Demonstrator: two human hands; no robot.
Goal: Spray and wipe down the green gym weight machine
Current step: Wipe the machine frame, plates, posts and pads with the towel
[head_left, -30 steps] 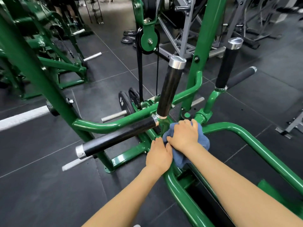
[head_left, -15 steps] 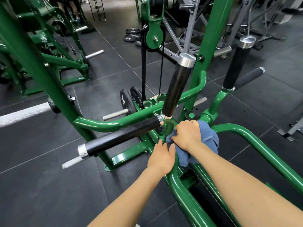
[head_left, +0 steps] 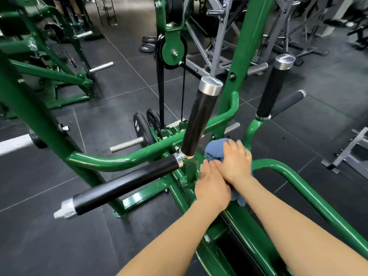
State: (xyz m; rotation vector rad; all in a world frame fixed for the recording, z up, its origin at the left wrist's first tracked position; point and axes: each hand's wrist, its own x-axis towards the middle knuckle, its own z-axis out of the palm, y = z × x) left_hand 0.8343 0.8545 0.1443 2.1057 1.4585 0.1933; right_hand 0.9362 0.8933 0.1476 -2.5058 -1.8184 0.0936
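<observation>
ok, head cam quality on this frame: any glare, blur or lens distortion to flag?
Head view: wide-angle bowing, so the green frame tube and the floor seams curve toward the edges; bright specular glare on the silver end cap and streaks on the glossy green paint; left hand slightly soft at the fingertips, right hand on the blue cloth sharper; top-left background smeared.

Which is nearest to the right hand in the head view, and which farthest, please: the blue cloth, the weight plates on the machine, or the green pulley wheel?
1. The blue cloth: directly beneath the right hand, which presses on it.
2. The weight plates: on a peg to the left, low on the machine.
3. The green pulley wheel: high up, farther back and left.
</observation>
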